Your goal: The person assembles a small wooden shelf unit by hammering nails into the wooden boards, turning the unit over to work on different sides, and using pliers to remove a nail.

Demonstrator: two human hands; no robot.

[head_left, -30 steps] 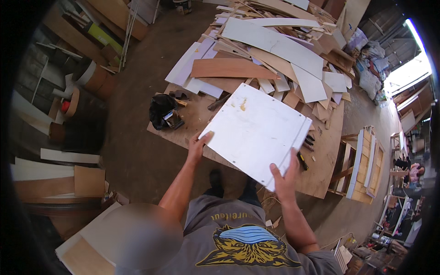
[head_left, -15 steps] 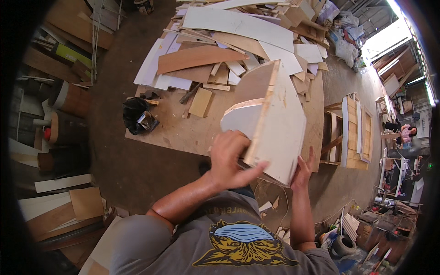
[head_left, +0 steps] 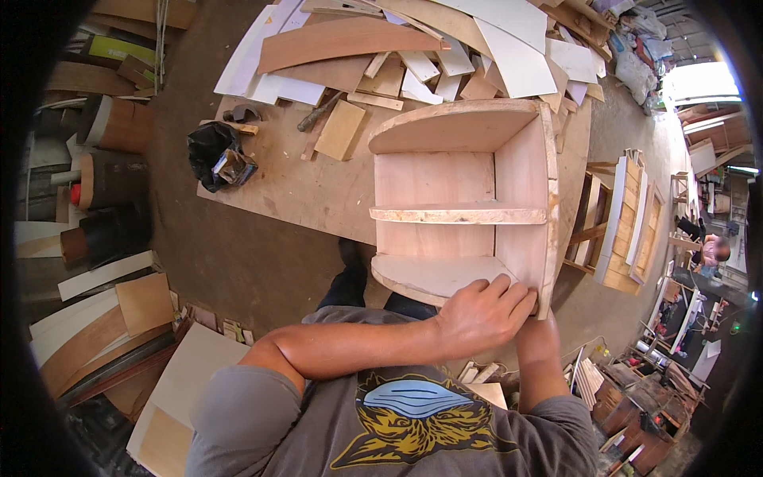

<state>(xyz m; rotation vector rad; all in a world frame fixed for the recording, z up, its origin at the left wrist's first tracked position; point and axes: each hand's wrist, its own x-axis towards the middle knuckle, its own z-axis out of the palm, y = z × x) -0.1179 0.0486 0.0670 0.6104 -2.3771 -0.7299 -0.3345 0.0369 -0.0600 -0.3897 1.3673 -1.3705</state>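
A small pale wooden shelf unit [head_left: 435, 176] with curved boards and two open compartments rests over the near edge of the table, its open side facing me. My left hand [head_left: 486, 318] reaches across my body to the unit's near right corner. Its fingers are bent and closed at the inner corner, against the bottom board and right side panel. My right forearm [head_left: 540, 346] comes up to the same corner, but the hand is hidden behind the left hand and the side panel.
The table [head_left: 278, 208] bears heaped wooden offcuts [head_left: 350, 44], a black bag [head_left: 208, 151] and a small wood block [head_left: 340, 129]. A wooden frame [head_left: 624, 222] stands at right, with a person [head_left: 711, 250] farther off. Boards [head_left: 143, 306] and rolls [head_left: 119, 123] line the left.
The shelf unit has turned so its open compartments face me instead of its outer panel. My left hand has moved right and down to its near corner; my right hand has become hidden.
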